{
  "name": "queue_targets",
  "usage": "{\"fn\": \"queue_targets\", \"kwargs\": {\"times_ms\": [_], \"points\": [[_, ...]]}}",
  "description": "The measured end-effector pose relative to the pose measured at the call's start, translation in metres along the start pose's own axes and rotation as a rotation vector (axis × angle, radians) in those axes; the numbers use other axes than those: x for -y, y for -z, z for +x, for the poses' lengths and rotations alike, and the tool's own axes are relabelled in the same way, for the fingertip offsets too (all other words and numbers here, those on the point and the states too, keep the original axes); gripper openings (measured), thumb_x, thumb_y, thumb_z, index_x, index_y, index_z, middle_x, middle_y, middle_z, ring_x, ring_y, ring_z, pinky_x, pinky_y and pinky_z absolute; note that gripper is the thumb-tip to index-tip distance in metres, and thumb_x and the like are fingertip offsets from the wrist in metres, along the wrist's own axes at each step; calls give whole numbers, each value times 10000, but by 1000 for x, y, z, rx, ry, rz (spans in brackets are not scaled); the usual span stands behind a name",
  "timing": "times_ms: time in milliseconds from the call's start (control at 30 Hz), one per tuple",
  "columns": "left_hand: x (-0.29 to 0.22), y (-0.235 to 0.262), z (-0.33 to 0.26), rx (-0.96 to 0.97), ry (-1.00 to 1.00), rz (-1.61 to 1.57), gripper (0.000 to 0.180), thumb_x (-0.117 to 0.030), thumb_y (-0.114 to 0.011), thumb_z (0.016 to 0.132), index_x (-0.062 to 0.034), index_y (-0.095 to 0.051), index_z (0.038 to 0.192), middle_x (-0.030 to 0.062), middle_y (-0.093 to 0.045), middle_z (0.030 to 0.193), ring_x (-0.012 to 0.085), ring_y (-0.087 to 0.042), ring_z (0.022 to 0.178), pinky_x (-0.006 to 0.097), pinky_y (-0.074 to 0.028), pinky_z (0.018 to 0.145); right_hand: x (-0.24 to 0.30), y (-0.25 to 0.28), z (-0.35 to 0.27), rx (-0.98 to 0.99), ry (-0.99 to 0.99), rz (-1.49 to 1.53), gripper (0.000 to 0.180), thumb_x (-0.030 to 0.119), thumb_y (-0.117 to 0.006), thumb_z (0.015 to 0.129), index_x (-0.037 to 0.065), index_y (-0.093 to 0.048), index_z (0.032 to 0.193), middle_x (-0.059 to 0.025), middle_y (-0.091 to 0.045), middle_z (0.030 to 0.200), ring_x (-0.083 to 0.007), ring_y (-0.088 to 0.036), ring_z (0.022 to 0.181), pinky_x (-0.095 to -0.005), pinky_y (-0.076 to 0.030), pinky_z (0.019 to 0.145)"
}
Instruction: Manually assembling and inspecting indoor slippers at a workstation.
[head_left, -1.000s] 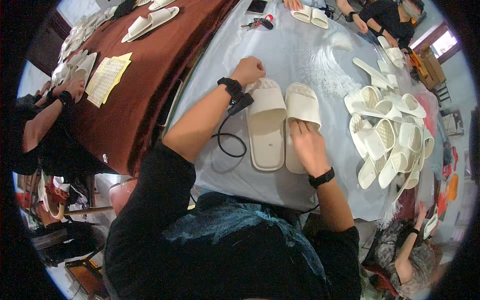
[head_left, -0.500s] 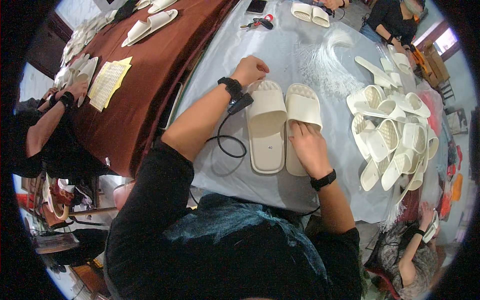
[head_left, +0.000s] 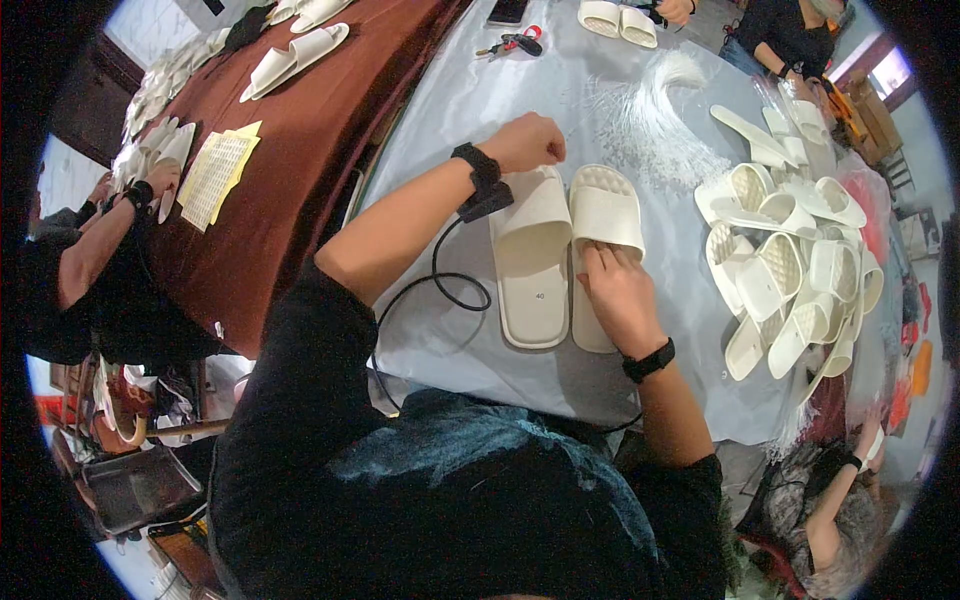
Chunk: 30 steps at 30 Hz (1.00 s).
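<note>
Two cream slide slippers lie side by side on the pale sheet before me, toes pointing away. Above the toe of the left slipper (head_left: pixel 532 300) is my left hand (head_left: pixel 530 143), its fingers curled closed; what they pinch, if anything, is too small to tell. A dark band with a cable is on that wrist. At the right slipper (head_left: pixel 608 212), my right hand (head_left: pixel 617 292) reaches over the footbed, its fingers at the strap's rear edge and partly under it. The thumb is hidden.
A heap of cream slippers (head_left: pixel 785 265) is at the right, beside a bundle of thin white strands (head_left: pixel 665 120). Farther off are scissors (head_left: pixel 515 42), a phone (head_left: pixel 508 10) and another slipper pair (head_left: pixel 617 22). Yellow paper (head_left: pixel 218 172) lies on the brown table. Other people work around.
My left hand has moved right, from the outer side of the left slipper's toe to above it and toward the right slipper. My right hand stays at the right slipper's strap.
</note>
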<state>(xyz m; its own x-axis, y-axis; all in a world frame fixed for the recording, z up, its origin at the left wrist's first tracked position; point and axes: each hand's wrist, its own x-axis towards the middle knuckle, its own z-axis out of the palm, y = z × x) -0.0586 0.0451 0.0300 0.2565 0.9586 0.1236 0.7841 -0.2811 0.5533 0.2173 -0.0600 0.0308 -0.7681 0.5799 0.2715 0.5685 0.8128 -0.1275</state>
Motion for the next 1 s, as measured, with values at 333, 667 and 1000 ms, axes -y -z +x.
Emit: {"fn": "queue_targets", "kwargs": {"times_ms": [333,667,1000], "points": [[-14,-13,21,301,34,82,238,-91,-745,679,-60,-764,915,157,-726,833,277,-699,729,366,-549,675,0,-4,1,23,-34,10,302,127,-662,808,34,-594,1087,-132,-651,1011,-282,-644,953,-404,-540,762],[-3,-3,7,89,-24,146,132,-135,-673,687,-54,-737,768,166,-692,768,308,-680,702,384,-538,685,-1,1,0,-65,1,-59,273,167,-660,829,41,-584,1060,-105,-655,960,-283,-653,892,-387,-537,718],[-57,26,-25,-204,-151,-130,64,-35,-725,792,-12,-705,849,76,-698,742,125,-600,616,271,-462,578,-23,34,66,-551,-45,395,193,72,-664,798,31,-587,971,-122,-672,955,-327,-637,929,-413,-537,713]]}}
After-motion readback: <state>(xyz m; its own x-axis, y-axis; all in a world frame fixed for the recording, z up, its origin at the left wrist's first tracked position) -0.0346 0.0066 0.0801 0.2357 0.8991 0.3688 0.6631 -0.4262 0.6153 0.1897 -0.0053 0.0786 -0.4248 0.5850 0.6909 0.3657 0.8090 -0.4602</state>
